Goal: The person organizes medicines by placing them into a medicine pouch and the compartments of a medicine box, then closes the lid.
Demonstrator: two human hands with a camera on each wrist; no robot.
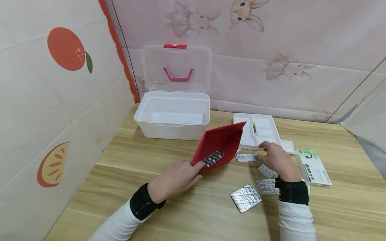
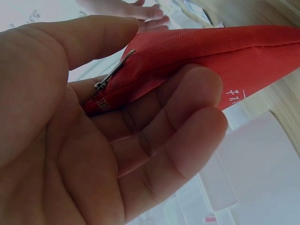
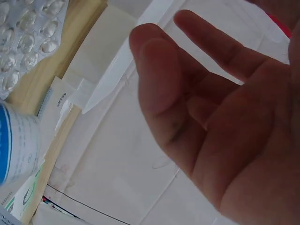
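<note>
My left hand (image 1: 175, 177) grips a red zip pouch (image 1: 229, 137) by its near edge, thumb on one side and fingers on the other. The pouch gapes, and a blister pack of dark green and white capsules (image 1: 214, 158) shows in its mouth. The metal zipper pull (image 2: 115, 70) lies close to my left fingers. Above the table on the right, my right hand (image 1: 278, 160) has loosely bent fingers and holds nothing visible. Below it lie a slim white-and-blue box (image 1: 246, 157) and a small blister pack (image 1: 266, 171). Another clear-bubbled blister pack (image 1: 267, 186) is partly behind my right wrist.
A silver-backed blister pack (image 1: 245, 198) lies nearest me. White divided tray (image 1: 244, 129) stands behind my right hand, a green-and-white medicine box (image 1: 316, 169) to its right. A lidded white storage box (image 1: 173, 131) stands open behind. A blue-capped bottle (image 3: 21, 145) shows in the right wrist view.
</note>
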